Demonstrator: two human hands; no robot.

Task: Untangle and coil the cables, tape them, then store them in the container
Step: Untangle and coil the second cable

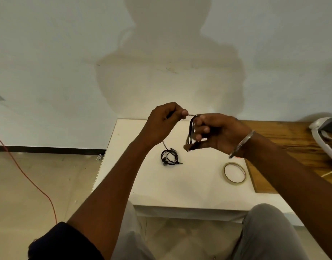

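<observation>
Cable (191, 128), thin and black, is held in the air above the white counter (180, 184), strung between two bare hands. The right grip (217, 134) has its fingers curled round a bunch of the cable's loops, which hang down past the fingertips. The left grip (162, 124), near it but not touching, pinches a short straight end of the same cable between thumb and forefinger. A second black cable (169, 157) lies on the counter below the hands as a small coil. One thin tail runs up from it toward the left wrist; whether it reaches the hand I cannot tell. A roll of clear tape (233, 182) lies flat on the counter to the right, just beside a wooden board (292, 134). A metal bangle (242, 143) circles the right wrist. A red cord (30, 182) trails across the floor at the left.
</observation>
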